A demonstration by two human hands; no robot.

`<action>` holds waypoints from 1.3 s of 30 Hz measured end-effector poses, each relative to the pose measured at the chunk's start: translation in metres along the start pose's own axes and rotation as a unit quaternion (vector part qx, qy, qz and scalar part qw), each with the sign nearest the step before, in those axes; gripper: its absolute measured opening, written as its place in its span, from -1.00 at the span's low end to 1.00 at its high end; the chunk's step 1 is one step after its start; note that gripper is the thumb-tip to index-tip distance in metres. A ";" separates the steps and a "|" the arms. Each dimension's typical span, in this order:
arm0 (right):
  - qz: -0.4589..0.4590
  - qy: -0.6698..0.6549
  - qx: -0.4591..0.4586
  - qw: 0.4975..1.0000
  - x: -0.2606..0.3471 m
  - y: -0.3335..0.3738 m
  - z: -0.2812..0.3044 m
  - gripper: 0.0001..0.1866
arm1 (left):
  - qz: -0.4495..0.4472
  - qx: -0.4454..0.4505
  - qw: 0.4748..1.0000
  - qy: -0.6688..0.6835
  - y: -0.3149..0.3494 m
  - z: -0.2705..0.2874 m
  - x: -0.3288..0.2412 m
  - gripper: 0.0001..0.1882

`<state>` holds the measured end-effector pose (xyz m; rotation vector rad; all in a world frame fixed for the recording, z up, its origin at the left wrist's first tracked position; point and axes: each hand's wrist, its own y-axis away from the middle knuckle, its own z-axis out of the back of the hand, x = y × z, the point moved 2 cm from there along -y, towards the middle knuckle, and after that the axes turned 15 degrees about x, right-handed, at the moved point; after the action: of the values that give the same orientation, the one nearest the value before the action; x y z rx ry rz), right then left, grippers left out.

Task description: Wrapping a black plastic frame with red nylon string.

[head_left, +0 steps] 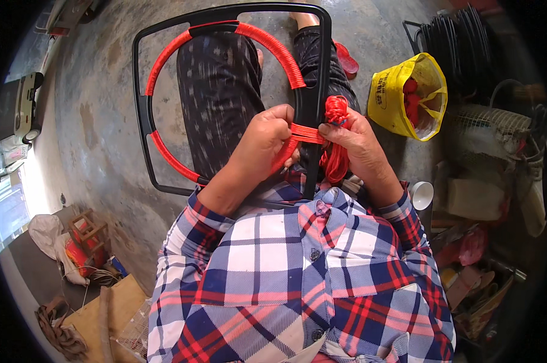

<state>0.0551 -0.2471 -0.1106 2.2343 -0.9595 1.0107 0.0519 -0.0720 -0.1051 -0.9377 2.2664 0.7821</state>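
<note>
A black frame (141, 115) with rounded corners lies over my lap and holds a round ring inside it. Glossy red cord is wound tightly around much of the ring (273, 43), with bare black parts between the wound stretches. My left hand (264, 136) is closed at the ring's lower right, its fingers on the red strands (306, 134) there. These strands run across the frame's right bar to my right hand (358, 142). That hand pinches them with thumb and fingers and holds a knotted bundle of red cord (336, 164), whose loops hang below.
A yellow bag (394, 81) with red balls of cord stands on the concrete floor to the right. Behind it are stacked black frames (455, 45). A white cup (421, 195) sits near my right forearm. At lower left are a small wooden stool (87, 233) and a board (119, 308).
</note>
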 end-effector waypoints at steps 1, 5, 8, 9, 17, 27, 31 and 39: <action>0.001 -0.001 -0.001 1.000 -0.001 0.000 0.002 -0.79 | -0.005 -0.004 0.999 0.032 0.000 0.000 0.000 -0.95; -0.008 0.003 0.008 1.000 -0.003 0.000 0.004 -0.78 | 0.006 -0.007 1.000 0.008 -0.001 0.004 0.001 -0.95; -0.009 0.003 0.006 1.000 0.000 0.001 0.002 -0.79 | 0.016 -0.006 1.000 -0.011 -0.002 0.002 0.000 -0.95; -0.009 0.005 0.006 1.000 0.000 0.001 0.002 -0.79 | 0.017 -0.011 1.000 -0.023 -0.002 0.001 0.000 -0.95; -0.016 0.026 0.005 1.000 -0.003 0.001 0.006 -0.78 | 0.000 -0.019 0.999 0.027 -0.002 0.001 0.000 -0.96; -0.015 0.019 0.002 1.000 -0.001 0.001 0.003 -0.79 | 0.014 -0.028 0.999 -0.025 -0.002 0.001 0.001 -0.94; -0.015 0.016 0.000 1.000 -0.004 0.000 0.006 -0.80 | 0.008 -0.039 0.999 -0.024 -0.003 0.002 0.001 -0.94; -0.044 0.040 -0.003 0.998 -0.007 0.001 0.011 -0.85 | 0.004 -0.030 0.998 -0.056 -0.003 0.005 0.003 -0.93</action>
<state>0.0561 -0.2526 -0.1222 2.1939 -0.8219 1.0484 0.0541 -0.0717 -0.1110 -0.8905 2.1624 0.8886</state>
